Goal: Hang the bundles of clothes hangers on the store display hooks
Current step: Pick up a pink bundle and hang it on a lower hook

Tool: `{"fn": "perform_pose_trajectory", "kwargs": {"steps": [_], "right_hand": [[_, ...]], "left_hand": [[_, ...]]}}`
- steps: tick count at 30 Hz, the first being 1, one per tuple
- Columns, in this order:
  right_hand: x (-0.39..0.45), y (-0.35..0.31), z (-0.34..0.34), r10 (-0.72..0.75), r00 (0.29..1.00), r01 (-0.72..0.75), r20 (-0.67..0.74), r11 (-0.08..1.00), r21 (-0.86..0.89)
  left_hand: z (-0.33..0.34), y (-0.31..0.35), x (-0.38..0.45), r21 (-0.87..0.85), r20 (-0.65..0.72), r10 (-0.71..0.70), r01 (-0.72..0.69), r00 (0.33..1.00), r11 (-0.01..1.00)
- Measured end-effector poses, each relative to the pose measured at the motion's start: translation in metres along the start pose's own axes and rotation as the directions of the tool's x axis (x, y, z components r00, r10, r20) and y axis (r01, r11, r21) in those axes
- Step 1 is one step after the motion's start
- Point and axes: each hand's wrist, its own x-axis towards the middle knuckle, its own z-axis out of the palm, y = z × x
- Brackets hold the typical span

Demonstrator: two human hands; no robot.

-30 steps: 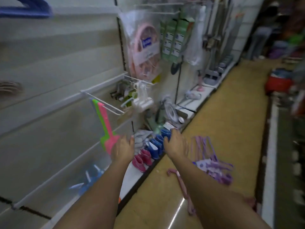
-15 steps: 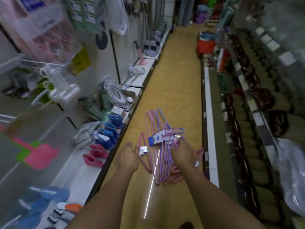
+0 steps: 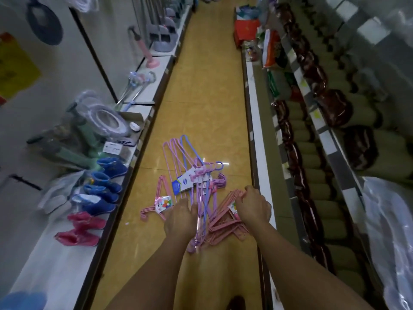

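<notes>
A: Change since a second ago: view swung from the wall hooks down to the floor.

B: Right hand now grips the pink hanger bundle, lower centre. Left hand rests loosely curled over the purple bundle; grip unclear. Pickup starting, hanging pending.

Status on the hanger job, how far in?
Nothing visibly hung; no display hooks in view now. In hand: right hand grips the pink plastic hanger bundle on the yellow floor; left hand reaches onto the purple-and-blue hanger bundle. Left: lift and hang them all, including the small pink labelled bundle.
</notes>
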Motion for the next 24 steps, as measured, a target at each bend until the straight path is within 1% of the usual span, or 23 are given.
{"fn": "perform_pose_trajectory", "kwargs": {"steps": [6,13,18,20,24], "right_hand": [[0.060,0.059,0.090,0.092,0.995,-0.092,0.036,0.996,0.001],[0.131,0.130,0.237,0.196,0.978,-0.195,0.076,0.981,-0.021],[0.180,0.164,0.327,0.227,0.968,-0.227,0.104,0.974,-0.010],[0.198,0.173,0.359,0.231,0.966,-0.230,0.114,0.973,-0.018],[0.227,0.188,0.414,0.262,0.952,-0.262,0.156,0.965,-0.019]], "left_hand": [[0.100,-0.015,0.063,0.091,0.090,0.093,-0.101,0.992,0.991],[0.258,-0.075,0.153,0.142,0.154,0.171,-0.193,0.973,0.971],[0.354,-0.102,0.208,0.153,0.174,0.201,-0.228,0.964,0.962],[0.385,-0.108,0.228,0.156,0.175,0.208,-0.236,0.962,0.959],[0.440,-0.118,0.265,0.133,0.157,0.268,-0.289,0.951,0.948]]}}
